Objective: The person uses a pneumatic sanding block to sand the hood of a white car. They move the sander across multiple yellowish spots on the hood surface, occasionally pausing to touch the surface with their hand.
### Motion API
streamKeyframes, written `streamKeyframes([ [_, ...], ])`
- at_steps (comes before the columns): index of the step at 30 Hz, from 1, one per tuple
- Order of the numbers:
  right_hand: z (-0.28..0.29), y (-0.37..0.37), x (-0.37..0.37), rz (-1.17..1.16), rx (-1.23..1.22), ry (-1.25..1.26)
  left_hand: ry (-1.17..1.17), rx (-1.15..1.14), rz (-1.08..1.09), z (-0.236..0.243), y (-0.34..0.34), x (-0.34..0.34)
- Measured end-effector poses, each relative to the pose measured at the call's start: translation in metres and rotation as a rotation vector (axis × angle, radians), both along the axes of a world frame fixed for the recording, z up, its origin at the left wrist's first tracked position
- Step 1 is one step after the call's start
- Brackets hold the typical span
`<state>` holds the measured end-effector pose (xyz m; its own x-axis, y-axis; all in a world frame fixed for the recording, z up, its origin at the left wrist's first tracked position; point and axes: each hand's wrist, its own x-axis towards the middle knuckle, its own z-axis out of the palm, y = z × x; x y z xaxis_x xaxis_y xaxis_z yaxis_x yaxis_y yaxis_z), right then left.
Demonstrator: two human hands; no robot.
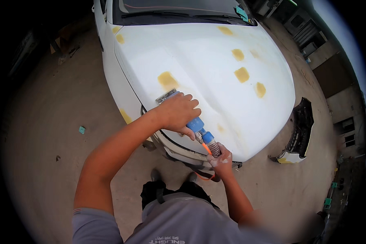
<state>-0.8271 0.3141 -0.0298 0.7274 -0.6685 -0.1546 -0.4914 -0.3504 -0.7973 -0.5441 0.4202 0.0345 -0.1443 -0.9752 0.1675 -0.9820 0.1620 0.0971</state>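
My left hand (178, 112) is wrapped over a blue power sander (195, 124), covering much of its body. The sander's flat rectangular pad (166, 96) rests on a white car hood (203, 77), touching or close to the lower edge of a yellow filler patch (167, 79). Behind the sander, a ribbed grey hose (214, 149) and a thin orange air hose (207, 148) lead back toward me. Closed around the ribbed hose near the hood's front edge is my right hand (222, 158), with white dust on it.
More yellow patches (242, 75) dot the hood and left fender. The windshield (179, 6) and wipers lie at the far end. A detached bumper (300, 132) stands on the concrete floor (65, 134) to the right. A small teal piece (82, 129) lies on the floor at left.
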Motion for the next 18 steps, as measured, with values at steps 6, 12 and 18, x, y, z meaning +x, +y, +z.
streamKeyframes([
  [6,-0.048,0.011,-0.033,-0.031,-0.46,-0.01,0.047,-0.096,0.083,-0.02,-0.003,-0.018],
  [12,-0.052,0.01,-0.061,-0.037,-0.292,0.144,0.066,-0.312,0.066,-0.042,-0.006,-0.055],
  [18,-0.032,-0.031,0.008,-0.067,-0.126,0.017,-0.016,-0.297,0.068,-0.009,-0.073,0.002],
])
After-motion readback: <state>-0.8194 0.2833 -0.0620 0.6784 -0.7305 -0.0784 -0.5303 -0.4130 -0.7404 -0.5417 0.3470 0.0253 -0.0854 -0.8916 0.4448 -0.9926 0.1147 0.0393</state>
